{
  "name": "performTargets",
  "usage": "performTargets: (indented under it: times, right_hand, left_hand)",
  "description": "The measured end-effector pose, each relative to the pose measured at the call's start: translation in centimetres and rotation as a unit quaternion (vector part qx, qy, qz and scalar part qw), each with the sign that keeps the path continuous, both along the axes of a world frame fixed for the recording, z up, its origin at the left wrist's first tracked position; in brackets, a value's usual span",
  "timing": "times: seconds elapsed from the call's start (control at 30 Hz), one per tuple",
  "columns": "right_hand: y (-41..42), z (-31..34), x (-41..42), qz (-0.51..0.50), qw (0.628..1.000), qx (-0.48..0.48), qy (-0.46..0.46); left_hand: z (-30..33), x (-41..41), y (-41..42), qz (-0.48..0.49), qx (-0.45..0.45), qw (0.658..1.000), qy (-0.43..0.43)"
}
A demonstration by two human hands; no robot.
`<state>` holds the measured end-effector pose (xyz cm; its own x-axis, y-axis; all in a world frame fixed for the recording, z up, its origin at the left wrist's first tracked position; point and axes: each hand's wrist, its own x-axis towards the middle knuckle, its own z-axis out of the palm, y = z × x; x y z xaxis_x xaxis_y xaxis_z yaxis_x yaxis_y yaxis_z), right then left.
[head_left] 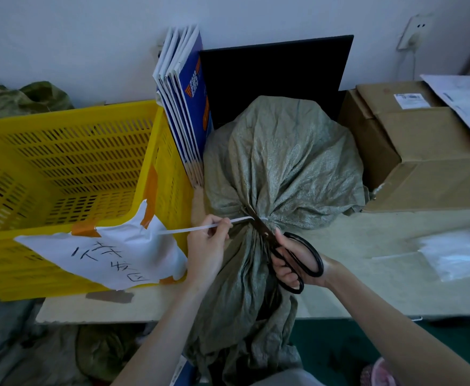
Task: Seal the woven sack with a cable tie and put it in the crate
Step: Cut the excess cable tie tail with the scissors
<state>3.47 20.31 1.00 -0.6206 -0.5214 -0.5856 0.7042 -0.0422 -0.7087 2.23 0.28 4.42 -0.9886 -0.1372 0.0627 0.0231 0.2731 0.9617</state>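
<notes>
A pale beige table [367, 246] spans the scene, its near edge running across the lower half. On its left side stands a large yellow slotted plastic crate [69, 168], with a white paper sheet bearing handwritten characters [111, 254] taped over its near right corner with orange tape. At the right sits a stack of brown cardboard boxes [423, 151], with white papers lying on top at the far right. Between crate and boxes rests the bulging grey-green woven sack [281, 160], its neck gathered toward the near edge and its loose mouth hanging down over the table front. Behind the sack a black flat panel [278, 76] leans against the wall, and to its left a row of blue-and-white folded paper bags [183, 107] stands upright, just beside the crate. A clear plastic packet [456, 252] lies on the table at the near right.

The right hand [292, 263] grips black-handled scissors [289, 252], fingers curled through the loops, with the blades at the sack's neck against the tie. The left hand [208, 240] pinches the white cable tie [200, 227] between thumb and fingertips, the tail stretched leftward from the cinched neck and extending past the hand over the paper sheet.
</notes>
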Motion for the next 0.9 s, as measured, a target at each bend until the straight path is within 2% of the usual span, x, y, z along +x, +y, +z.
performTargets:
  times: [0.23,0.4,0.6,0.67,0.8,0.9]
  right_hand:
    - [-0.6,-0.8,-1.0,0.006,1.000,0.007,0.012]
    - [-0.5,-1.4,-1.1,0.008,0.996,0.035,0.078]
    - [-0.2,-1.3,-0.8,0.012,0.989,0.067,0.132]
    - [-0.1,-1.4,-0.7,0.015,0.991,0.052,0.122]
    - [-0.2,-1.8,-0.4,0.033,0.999,-0.023,0.018]
    - [-0.4,-2.2,-0.2,0.024,0.998,-0.055,-0.017]
  left_hand:
    - [-0.5,0.3,-0.3,0.011,0.034,0.999,0.009]
    - [-1.4,1.1,-0.6,0.026,0.075,0.997,0.005]
    - [-1.7,1.4,-0.7,0.021,0.050,0.998,0.014]
    - [-1.4,1.4,-0.4,0.016,0.046,0.999,0.021]
    - [-0.9,1.1,-0.1,0.007,0.055,0.998,0.024]
    - [-0.6,1.2,0.1,-0.004,0.056,0.998,0.031]
